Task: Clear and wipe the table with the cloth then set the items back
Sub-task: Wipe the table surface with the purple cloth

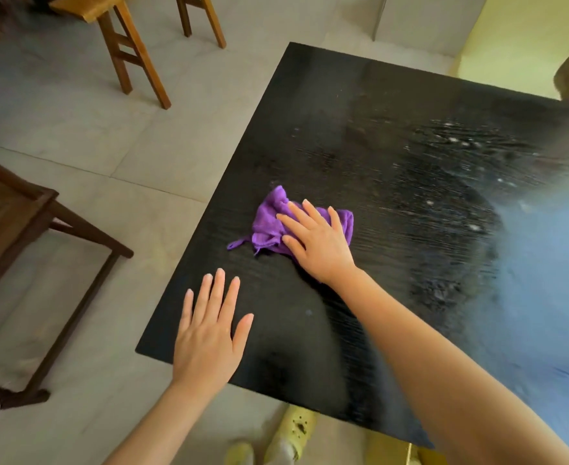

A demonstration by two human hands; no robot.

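Note:
A crumpled purple cloth [269,223] lies on the black wooden table [393,156], near its left edge. My right hand [316,243] presses flat on the cloth's right part, fingers spread and pointing away from me. My left hand [209,330] rests flat on the table's near left corner, fingers apart, holding nothing. Pale specks and smears show on the tabletop at the right. No other items stand on the table.
A light wooden stool [132,45] stands on the tiled floor at the top left. A dark wooden chair frame [41,250] sits at the left. Yellow slippers [296,431] show under the table's near edge. A yellow wall is at the top right.

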